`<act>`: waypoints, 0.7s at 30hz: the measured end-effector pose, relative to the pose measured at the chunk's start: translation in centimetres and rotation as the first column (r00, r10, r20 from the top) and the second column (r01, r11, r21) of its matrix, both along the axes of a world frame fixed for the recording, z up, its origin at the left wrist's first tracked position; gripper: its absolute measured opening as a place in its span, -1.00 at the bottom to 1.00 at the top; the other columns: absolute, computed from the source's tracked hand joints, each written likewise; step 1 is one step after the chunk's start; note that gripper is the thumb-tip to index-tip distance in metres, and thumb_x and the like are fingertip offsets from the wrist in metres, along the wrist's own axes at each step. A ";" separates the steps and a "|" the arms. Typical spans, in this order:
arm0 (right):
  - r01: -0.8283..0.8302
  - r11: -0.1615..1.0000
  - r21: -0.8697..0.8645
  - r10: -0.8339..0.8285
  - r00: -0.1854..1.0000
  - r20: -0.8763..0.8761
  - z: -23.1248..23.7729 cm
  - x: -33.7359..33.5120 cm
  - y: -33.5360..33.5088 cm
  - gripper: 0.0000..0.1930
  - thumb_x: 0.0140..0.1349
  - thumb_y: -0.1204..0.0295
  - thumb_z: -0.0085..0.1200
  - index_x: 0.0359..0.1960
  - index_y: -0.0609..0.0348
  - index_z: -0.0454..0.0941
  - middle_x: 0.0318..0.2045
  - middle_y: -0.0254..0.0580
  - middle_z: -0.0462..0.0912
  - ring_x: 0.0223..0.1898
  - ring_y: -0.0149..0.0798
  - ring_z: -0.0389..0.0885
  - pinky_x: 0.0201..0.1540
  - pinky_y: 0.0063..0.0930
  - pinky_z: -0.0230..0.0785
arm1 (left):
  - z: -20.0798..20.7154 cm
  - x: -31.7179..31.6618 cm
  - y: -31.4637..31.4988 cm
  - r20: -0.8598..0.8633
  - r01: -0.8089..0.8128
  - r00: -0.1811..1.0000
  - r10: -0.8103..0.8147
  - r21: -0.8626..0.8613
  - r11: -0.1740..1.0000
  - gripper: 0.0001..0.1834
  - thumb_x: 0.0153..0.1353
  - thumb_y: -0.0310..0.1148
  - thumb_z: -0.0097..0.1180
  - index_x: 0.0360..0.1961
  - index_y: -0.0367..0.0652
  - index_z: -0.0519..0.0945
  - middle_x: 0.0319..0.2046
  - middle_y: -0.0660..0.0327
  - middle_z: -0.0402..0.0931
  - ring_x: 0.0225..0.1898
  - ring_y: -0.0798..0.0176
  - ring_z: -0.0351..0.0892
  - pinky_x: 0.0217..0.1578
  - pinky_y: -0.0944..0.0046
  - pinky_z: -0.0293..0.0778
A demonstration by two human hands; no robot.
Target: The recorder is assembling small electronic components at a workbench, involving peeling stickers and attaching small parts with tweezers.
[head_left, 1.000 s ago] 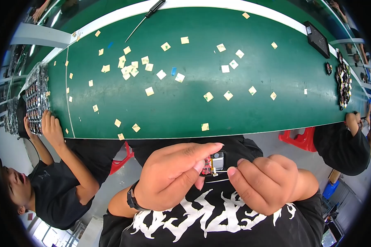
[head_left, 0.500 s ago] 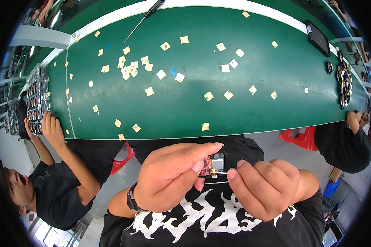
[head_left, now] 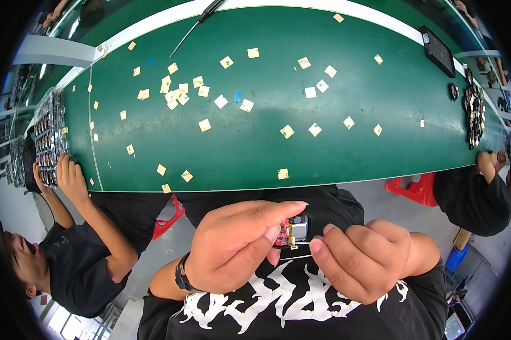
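Note:
My left hand (head_left: pixel 230 243) is closed around a small black-cased electronic device (head_left: pixel 299 228), held over my lap in front of the table edge. Inside it a red circuit board (head_left: pixel 283 234) and a silver rectangular part show, and a short flex cable with a small connector (head_left: pixel 293 244) hangs at its lower side. My right hand (head_left: pixel 363 260) is closed in a pinch on a thin pale stick-like piece (head_left: pixel 304 243). The piece reaches toward the connector; whether they touch is too small to tell. My palm and fingers hide the device's left part.
Many pale square stickers (head_left: pixel 204 124) lie scattered over the green table (head_left: pixel 238 153). A screwdriver (head_left: pixel 194 25) lies at the far edge. A black tray (head_left: pixel 437 52) and a heap of small dark parts (head_left: pixel 473 110) are on the right. At left, a co-worker's hands touch clear trays (head_left: pixel 51 130).
My right hand has moved slightly left, closer to the device, with the thin piece. The device stays in my left hand at nearly the same place.

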State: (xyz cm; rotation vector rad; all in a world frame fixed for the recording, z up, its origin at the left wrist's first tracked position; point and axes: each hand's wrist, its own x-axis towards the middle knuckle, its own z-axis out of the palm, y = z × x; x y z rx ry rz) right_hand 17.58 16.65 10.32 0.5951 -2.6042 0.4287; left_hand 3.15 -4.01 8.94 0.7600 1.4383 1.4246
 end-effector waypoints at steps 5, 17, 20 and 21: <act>0.008 0.999 0.048 -0.005 0.999 -0.052 -0.2 0.2 -0.7 -0.81 -0.02 0.54 0.27 -0.32 0.31 0.71 -0.43 -0.17 0.68 -0.49 -0.38 0.43 -0.55 -0.57 -0.02 | -0.1 -0.1 0.0 -0.012 0.000 1.000 0.000 -0.006 1.000 -0.56 0.40 -0.69 -0.14 0.26 -0.44 0.52 -0.20 0.02 0.61 -0.46 0.41 0.61 -0.40 0.42 0.53; 0.013 0.995 0.099 0.001 0.991 -0.132 0.0 -0.1 -0.3 -0.81 0.02 0.48 0.21 -0.34 0.29 0.73 -0.45 -0.19 0.68 -0.53 -0.40 0.40 -0.54 -0.56 -0.07 | -0.2 0.5 -0.2 -0.031 -0.080 0.996 0.083 0.095 0.992 -0.61 0.46 -0.65 -0.11 0.25 -0.43 0.53 -0.07 -0.08 0.63 -0.46 0.40 0.61 -0.42 0.42 0.55; 0.006 0.996 0.094 0.001 0.998 -0.068 0.4 0.2 -0.5 -0.75 -0.01 0.56 0.31 -0.24 0.36 0.71 -0.40 -0.04 0.73 -0.52 -0.36 0.42 -0.55 -0.53 -0.06 | -0.2 0.5 -0.1 -0.035 -0.094 0.995 0.098 0.105 0.990 -0.62 0.47 -0.64 -0.10 0.24 -0.44 0.53 -0.06 -0.09 0.63 -0.47 0.39 0.61 -0.42 0.42 0.55; 0.009 0.996 0.092 -0.003 0.998 -0.063 0.5 0.2 -0.6 -0.75 -0.01 0.57 0.30 -0.24 0.37 0.70 -0.40 -0.02 0.73 -0.52 -0.36 0.41 -0.55 -0.54 -0.06 | -0.2 0.5 -0.1 -0.035 -0.093 0.995 0.097 0.105 0.990 -0.62 0.47 -0.64 -0.10 0.24 -0.44 0.53 -0.06 -0.09 0.63 -0.47 0.39 0.61 -0.42 0.42 0.55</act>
